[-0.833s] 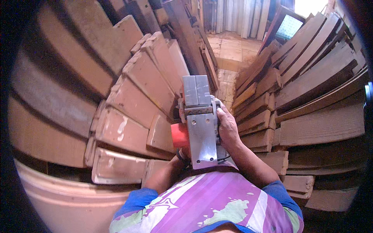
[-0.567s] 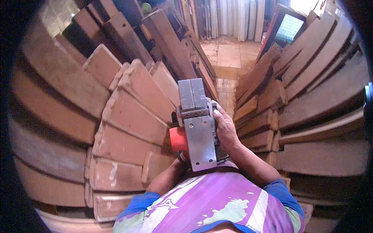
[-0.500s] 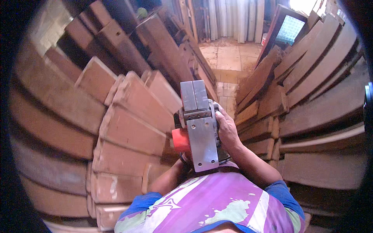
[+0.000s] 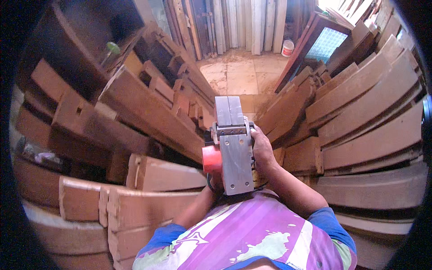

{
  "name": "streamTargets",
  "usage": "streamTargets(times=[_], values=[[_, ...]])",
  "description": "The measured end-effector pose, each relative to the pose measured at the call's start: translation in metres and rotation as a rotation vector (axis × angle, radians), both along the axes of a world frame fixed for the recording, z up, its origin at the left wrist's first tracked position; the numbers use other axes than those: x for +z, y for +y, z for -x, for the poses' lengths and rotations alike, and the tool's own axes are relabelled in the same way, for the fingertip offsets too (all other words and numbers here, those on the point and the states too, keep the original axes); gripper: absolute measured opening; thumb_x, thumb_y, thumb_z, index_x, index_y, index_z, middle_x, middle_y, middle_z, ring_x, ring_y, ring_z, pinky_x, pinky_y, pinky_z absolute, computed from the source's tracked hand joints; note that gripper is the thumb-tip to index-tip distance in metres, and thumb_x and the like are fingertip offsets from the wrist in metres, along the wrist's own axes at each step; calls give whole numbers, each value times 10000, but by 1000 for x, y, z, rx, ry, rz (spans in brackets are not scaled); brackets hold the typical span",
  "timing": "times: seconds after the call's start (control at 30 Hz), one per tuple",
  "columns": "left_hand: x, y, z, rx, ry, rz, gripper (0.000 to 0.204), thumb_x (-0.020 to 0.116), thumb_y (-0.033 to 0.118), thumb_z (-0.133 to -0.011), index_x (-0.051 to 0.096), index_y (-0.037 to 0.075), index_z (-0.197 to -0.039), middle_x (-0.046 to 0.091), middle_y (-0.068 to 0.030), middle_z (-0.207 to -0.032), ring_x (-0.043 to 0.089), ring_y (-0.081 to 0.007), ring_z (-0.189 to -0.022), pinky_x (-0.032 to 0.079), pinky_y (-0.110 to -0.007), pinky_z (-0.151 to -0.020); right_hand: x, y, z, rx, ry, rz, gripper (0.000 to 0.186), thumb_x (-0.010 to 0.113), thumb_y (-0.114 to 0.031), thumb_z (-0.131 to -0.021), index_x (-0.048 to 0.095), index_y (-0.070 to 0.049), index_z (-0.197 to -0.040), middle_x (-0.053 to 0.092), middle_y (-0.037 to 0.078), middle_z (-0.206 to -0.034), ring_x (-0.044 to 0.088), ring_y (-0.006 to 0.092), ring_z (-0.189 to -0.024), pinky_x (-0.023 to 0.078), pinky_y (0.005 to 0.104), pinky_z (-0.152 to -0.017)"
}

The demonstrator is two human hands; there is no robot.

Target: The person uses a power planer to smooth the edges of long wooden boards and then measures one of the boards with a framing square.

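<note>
I've got power planer (image 4: 236, 164) sole up, just before shirt (image 4: 252, 225). Long axis runs out from chest; split-plate end points away toward tiled floor (image 4: 240, 77). Right hand (image 4: 265, 152) wraps its side, fingers pinching it. Left hand (image 4: 217, 179) mostly hidden beneath, so I can't tell its fingers. Since earlier frame: view swung, left-side boards (image 4: 150, 204) lower, bucket (image 4: 287, 48) fully showing, right grip unchanged.

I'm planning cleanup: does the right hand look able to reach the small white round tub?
Probably not: the right hand grips the silver and red power planer, and the tub stands far ahead on the floor.
</note>
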State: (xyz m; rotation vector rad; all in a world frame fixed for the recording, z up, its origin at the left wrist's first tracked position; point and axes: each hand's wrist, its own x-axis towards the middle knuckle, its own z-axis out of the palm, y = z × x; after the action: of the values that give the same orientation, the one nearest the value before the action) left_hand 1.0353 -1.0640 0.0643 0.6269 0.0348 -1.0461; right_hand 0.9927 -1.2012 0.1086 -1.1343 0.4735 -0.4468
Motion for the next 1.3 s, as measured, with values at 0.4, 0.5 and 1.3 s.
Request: streamTargets(times=[0.4, 0.5, 1.3], values=[[19, -132, -153, 85, 1, 57, 441, 523, 411, -927, 484, 59, -1190, 587, -65, -1061, 585, -220, -941, 482, -389, -846, 47, -135, -136, -27, -227, -295, 389, 323, -304, -999, 473, -52, -1255, 596, 111, -1122, 618, 214, -954, 507, 355, -869], [25, -157, -188, 97, -13, 42, 441, 524, 412, -927, 484, 60, -1189, 587, -64, -1057, 585, -220, -939, 482, -389, -846, 48, -164, -171, 109, -262, -404, 383, 370, -218, -968, 491, -3, -1261, 568, 115, -1172, 541, 204, -1068, 402, 308, -962], [35, -547, -465, -129, -62, -49, 437, 532, 422, -924, 486, 68, -1176, 594, -57, -1029, 587, -220, -923, 483, -392, -845, 34, -536, -428, -168, -226, -111, 399, 341, -168, -964, 452, 9, -1304, 542, 127, -1224, 489, 191, -1131, 345, 309, -1007]])
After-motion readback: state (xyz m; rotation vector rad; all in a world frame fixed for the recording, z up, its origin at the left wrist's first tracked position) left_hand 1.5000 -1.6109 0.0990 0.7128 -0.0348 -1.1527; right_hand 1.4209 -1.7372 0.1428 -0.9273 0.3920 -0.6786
